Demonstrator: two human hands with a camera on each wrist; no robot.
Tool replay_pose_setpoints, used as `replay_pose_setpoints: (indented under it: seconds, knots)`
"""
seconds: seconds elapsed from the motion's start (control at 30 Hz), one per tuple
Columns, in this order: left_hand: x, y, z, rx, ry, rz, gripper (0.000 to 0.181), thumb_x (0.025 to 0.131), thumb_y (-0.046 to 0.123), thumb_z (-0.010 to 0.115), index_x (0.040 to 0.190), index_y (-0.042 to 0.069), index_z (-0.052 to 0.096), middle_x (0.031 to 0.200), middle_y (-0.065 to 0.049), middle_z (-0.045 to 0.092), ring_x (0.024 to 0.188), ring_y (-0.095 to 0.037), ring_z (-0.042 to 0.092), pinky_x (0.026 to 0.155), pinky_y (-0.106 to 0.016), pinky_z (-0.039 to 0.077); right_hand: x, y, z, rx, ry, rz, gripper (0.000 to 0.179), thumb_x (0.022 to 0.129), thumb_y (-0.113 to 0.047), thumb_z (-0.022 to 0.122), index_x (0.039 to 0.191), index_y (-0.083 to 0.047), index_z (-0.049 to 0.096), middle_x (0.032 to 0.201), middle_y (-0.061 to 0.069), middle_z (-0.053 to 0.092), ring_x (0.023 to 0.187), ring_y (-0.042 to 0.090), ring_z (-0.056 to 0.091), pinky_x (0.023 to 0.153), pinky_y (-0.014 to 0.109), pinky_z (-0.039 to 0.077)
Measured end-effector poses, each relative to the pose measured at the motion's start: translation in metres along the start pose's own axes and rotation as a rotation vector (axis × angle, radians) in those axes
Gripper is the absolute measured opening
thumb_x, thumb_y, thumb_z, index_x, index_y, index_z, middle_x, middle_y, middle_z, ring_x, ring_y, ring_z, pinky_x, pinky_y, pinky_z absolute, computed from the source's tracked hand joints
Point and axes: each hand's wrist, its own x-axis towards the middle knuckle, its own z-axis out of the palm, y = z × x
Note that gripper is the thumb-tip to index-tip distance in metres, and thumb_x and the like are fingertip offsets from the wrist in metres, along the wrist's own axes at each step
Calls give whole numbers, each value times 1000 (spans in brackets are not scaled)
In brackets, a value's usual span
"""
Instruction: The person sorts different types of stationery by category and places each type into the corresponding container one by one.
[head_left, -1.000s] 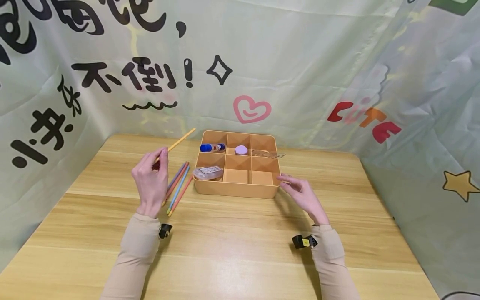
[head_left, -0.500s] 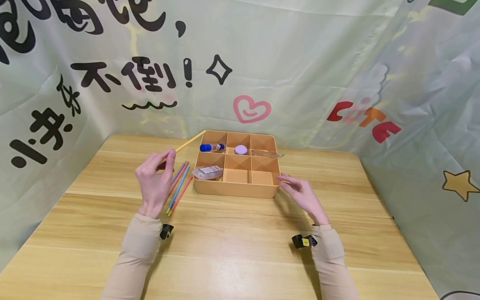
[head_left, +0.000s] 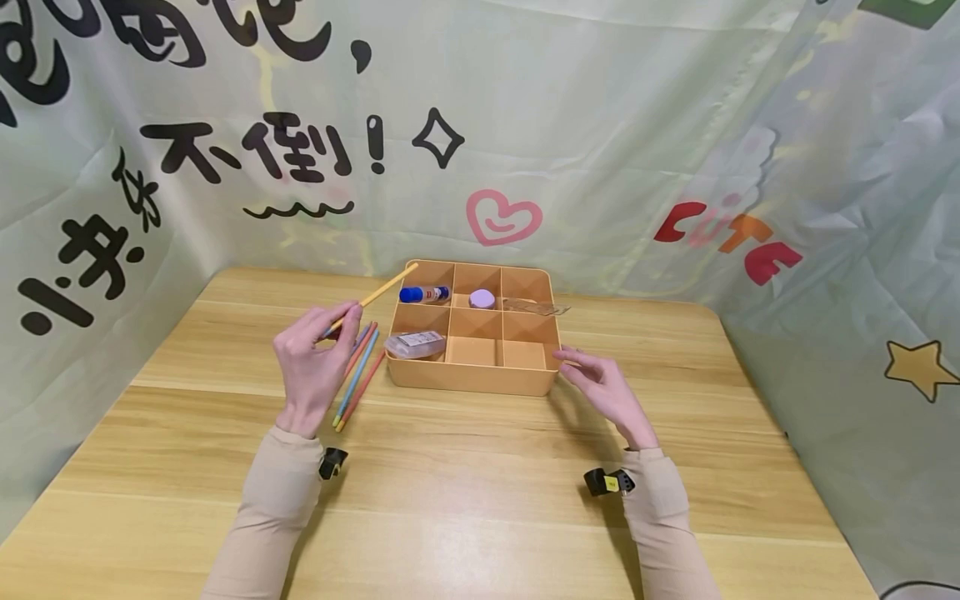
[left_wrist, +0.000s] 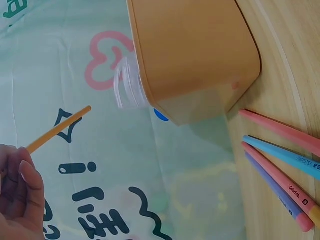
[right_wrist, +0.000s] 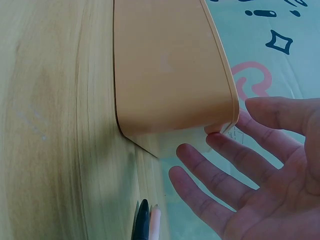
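My left hand (head_left: 313,367) pinches a slim yellow pen (head_left: 390,285) between thumb and fingers. The pen slants up to the right, its far end over the back left corner of a tan six-compartment box (head_left: 471,380). Straight fingers of my right hand (head_left: 603,392) touch the box's right side near its front corner; in the right wrist view that hand (right_wrist: 260,175) is spread at the corner. Beside my left hand lie several coloured pens, among them a blue pen (head_left: 360,379) and a red pen (head_left: 365,385).
In the box are a blue-capped glue stick (head_left: 424,294), a purple round-topped item (head_left: 482,299), a clear flat plastic piece (head_left: 531,307) and a clear labelled plastic case (head_left: 416,344). A printed cloth (head_left: 600,150) hangs behind the wooden table (head_left: 480,483).
My left hand has moved right, carrying the yellow pen from left of the box to its back left corner. The right hand and box have stayed put.
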Motion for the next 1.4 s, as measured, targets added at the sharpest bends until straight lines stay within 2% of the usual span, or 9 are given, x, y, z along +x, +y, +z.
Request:
replay_pose_setpoints:
  seconds: [0.4,0.87,1.07,1.27,1.4]
  knots:
    - [1,1,0,-24,-10,27,11,85,-5,74,94,-4,79,80,-19,77,74,9,61,71,-1,49,-1,0,-1,-2,-3,1,41,103,-17,56,138,5,56,157,28,38,149,43,32,123,57,27]
    - [0,3,1,-49,-69,30,11,84,-5,75,94,-3,79,74,-17,75,71,10,58,68,-2,48,0,2,1,-26,0,-3,41,103,-16,55,139,4,56,154,27,44,140,45,47,119,57,36]
    - [0,3,2,-49,-101,29,10,84,-5,75,93,-4,79,71,-17,73,70,11,54,68,-1,45,0,2,0,-21,2,7,41,103,-16,55,140,3,55,153,25,46,144,43,42,120,57,33]
    - [-1,3,3,-53,-120,44,8,83,-6,76,89,-3,79,68,-13,72,65,5,53,63,-4,42,1,3,0,-16,1,8,42,103,-16,56,140,4,55,153,25,46,144,43,41,120,57,34]
    - [-2,4,4,-61,-133,32,8,82,-6,76,89,-3,79,68,-13,71,64,4,52,61,-6,42,2,4,0,-15,1,6,41,103,-16,56,139,4,55,152,25,47,146,43,39,119,57,35]
